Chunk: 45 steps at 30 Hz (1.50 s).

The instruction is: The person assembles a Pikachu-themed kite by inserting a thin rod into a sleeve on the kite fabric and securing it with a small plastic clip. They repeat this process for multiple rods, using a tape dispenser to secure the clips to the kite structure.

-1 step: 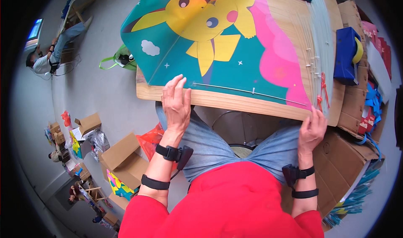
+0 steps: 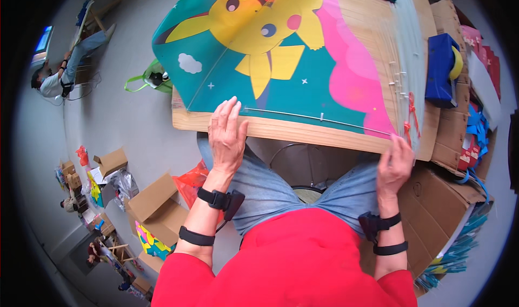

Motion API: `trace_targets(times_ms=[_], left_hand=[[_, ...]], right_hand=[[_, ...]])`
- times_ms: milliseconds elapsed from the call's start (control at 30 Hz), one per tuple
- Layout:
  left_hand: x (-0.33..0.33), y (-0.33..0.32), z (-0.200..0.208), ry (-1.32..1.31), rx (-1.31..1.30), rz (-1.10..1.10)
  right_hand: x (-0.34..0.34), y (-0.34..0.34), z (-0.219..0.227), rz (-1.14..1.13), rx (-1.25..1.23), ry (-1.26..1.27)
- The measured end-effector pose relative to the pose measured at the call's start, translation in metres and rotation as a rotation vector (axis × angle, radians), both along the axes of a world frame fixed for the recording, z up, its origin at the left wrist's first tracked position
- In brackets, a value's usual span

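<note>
A printed sheet like a kite sail [image 2: 281, 102], teal and pink with a yellow cartoon figure, covers much of the wooden board [image 2: 259, 128] before me. Along its near edge lies a thin pale rod [image 2: 281, 113] with a small white fitting near the middle. My left hand [image 2: 226, 136] rests open over that edge by the rod's left end, fingers stretched out and together. At the other end, by the pink corner, my right hand [image 2: 396, 163] has its fingers closed at the rod's tip. Those fingertips partly hide the corner.
More thin rods [image 2: 408, 47] lie along the board's right side, near red ties [image 2: 412, 115]. Beyond stands a blue tape dispenser [image 2: 443, 71] by cardboard. A large carton [image 2: 432, 215] is low right; an open box [image 2: 157, 201] and green bag [image 2: 154, 77] sit left. Other people are farther off.
My right hand has shifted slightly left, from the sheet's corner to the rod's end. The left hand stays on the edge. The whole view has moved a little.
</note>
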<state>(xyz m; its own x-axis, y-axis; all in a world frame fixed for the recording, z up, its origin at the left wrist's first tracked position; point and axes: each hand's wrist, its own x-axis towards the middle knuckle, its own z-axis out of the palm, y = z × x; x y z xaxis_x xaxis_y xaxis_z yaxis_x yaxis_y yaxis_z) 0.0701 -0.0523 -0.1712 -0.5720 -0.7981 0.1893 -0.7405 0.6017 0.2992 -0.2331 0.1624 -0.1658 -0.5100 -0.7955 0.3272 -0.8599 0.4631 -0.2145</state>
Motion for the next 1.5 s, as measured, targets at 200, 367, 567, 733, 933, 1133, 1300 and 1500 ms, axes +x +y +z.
trace_targets(times_ms=[200,367,567,733,933,1133,1300,1500], left_hand=[[-0.009,0.023,-0.022,-0.207,0.089,-0.126],[-0.01,0.028,-0.027,-0.231,0.117,-0.164],[-0.009,0.03,-0.029,-0.228,0.12,-0.165],[-0.008,0.029,-0.031,-0.219,0.131,-0.16],[-0.008,0.029,-0.027,-0.232,0.123,-0.161],[-0.006,0.021,-0.019,-0.107,0.135,-0.054],[0.006,0.011,-0.015,-0.221,0.195,-0.012],[-0.039,0.032,0.003,-0.356,0.16,-0.377]], right_hand=[[0.084,-0.065,-0.012,0.525,0.139,-0.228],[0.113,-0.091,-0.038,0.625,0.217,-0.211],[0.091,-0.067,-0.045,0.486,0.212,-0.215],[0.054,-0.028,-0.042,0.285,0.195,-0.237],[0.022,0.006,-0.039,0.046,0.253,-0.128],[0.038,-0.014,-0.03,0.157,0.198,-0.172],[0.042,-0.017,-0.043,0.188,0.284,-0.156],[0.064,-0.044,-0.022,0.363,0.204,-0.183]])
